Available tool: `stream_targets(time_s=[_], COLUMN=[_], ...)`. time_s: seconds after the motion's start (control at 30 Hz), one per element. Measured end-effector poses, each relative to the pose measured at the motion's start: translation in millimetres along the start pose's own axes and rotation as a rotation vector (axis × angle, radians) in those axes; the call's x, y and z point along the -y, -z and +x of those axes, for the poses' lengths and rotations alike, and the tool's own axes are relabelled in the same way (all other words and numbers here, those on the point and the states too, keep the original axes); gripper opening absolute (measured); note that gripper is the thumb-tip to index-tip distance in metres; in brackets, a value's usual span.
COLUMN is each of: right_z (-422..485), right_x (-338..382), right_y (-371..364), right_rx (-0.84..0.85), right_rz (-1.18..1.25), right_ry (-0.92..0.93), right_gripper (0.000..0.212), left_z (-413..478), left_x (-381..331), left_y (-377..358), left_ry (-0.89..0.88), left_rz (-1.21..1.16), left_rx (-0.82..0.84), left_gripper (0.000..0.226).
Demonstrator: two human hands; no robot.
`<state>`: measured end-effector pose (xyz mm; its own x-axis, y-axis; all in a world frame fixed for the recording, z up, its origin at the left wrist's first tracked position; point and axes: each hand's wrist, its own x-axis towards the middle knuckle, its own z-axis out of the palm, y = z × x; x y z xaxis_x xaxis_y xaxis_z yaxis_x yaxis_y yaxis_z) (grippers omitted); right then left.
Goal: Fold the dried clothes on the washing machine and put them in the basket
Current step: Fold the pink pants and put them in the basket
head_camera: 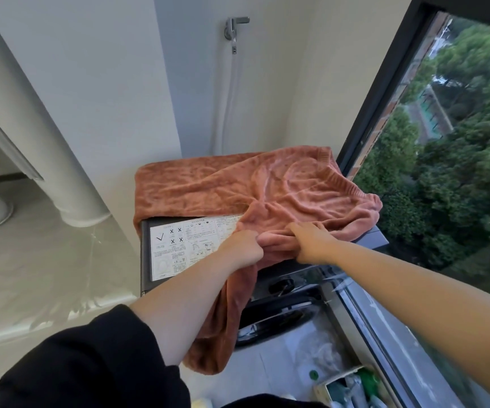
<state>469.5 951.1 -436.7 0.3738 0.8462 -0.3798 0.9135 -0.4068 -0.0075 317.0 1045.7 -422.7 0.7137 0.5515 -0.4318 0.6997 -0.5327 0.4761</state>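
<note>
While both hands bunch its near edge, the rust fleece garment (296, 184) lies spread over the washing machine (370, 237) top, one part hanging down the front; left hand (245, 248) fisted on fabric; right hand (308, 242) curled into the same fold; risk: hanging weight drags it floorward if either grip slackens; no basket in sight.

Washer-top sticker (179, 245): tick, four crosses; text seemingly illegible
</note>
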Motion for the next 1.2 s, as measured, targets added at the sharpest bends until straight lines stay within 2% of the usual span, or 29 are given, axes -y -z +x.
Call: stream_targets(time_s=[0.07,0.13,0.23,0.33,0.5,0.7,0.87,0.93,0.97,1.03,1.13,1.2], right_z=[-3.6,-10.2,-20.5,-22.8,-17.2,-12.5,1.1,7.6,11.0,23.5,42.3,52.7], right_x=[6.0,5.3,3.6,7.7,11.8,13.3,12.8,15.2,17.1,23.0,49.8,69.3], right_y=[1.8,8.7,23.6,32.6,44.6,46.6,50.2,53.2,54.0,51.9,47.0,42.8], right_rx=[-0.07,-0.096,-0.187,-0.214,-0.204,-0.188,-0.168,-0.1,-0.051,0.02,0.112,0.135], right_rz=[0.008,0.011,-0.077,-0.16,-0.211,-0.188,-0.146,-0.163,-0.18,-0.176,0.001,0.101], right_ry=[0.081,0.024,-0.065,-0.124,-0.24,-0.369,-0.547,-0.578,-0.551,-0.38,-0.134,-0.066], right_gripper=[0.023,0.024,0.022,0.025,0.026,0.032,0.033,0.036,0.04,0.055,0.082,0.087], left_z=[-2.6,-5.0,-6.8,-5.9,-5.8,-11.0,-14.0,-10.6,-10.0,-8.8,-7.7,-9.2], left_x=[0.1,0.6,1.1,5.4,34.6,83.9,126.4,136.9,138.4,140.7,147.1,150.5], left_y=[-0.2,1.3,7.7,17.6,40.5,57.9,89.6,101.5,107.1,118.1,130.1,134.0], left_ry=[-0.063,-0.105,-0.107,-0.055,0.103,0.27,0.331,0.271,0.247,0.238,0.235,0.23], left_rz=[0.069,0.212,0.423,0.502,0.521,0.441,0.456,0.441,0.408,0.269,0.064,-0.045], left_rx=[-0.029,-0.053,-0.069,-0.132,-0.188,-0.174,-0.14,-0.04,0.035,0.161,0.261,0.306], left_gripper=[0.012,0.021,0.019,0.032,0.033,0.032,0.034,0.033,0.032,0.035,0.046,0.052])
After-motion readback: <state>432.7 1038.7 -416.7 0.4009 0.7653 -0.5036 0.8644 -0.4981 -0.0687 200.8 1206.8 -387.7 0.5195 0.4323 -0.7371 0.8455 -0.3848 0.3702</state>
